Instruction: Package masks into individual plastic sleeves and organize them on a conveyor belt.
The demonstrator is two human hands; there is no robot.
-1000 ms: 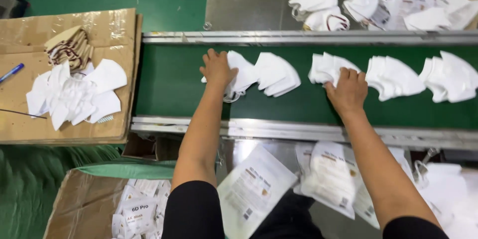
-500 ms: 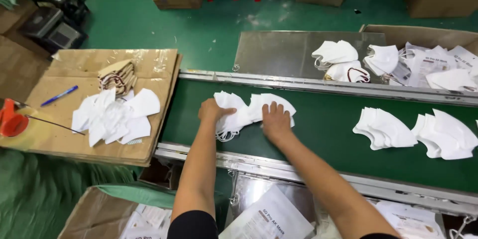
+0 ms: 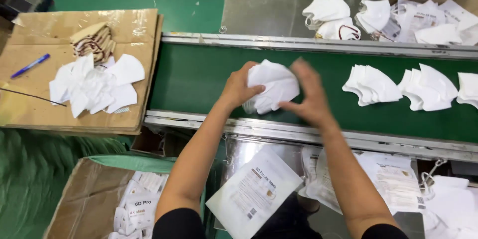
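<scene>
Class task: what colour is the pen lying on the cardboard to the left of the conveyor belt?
Blue. The pen lies on the brown cardboard, seen in the head view.

Mask stack (image 3: 271, 87) on conveyor belt (image 3: 199, 77), 2 stacks right, cardboard sheet (image 3: 30, 104) left

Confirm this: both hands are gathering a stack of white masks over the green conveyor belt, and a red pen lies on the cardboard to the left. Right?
Not quite. The head view shows the pen is blue, not red. The rest holds: left hand and right hand gather the stack of white masks over the green conveyor belt.
</scene>
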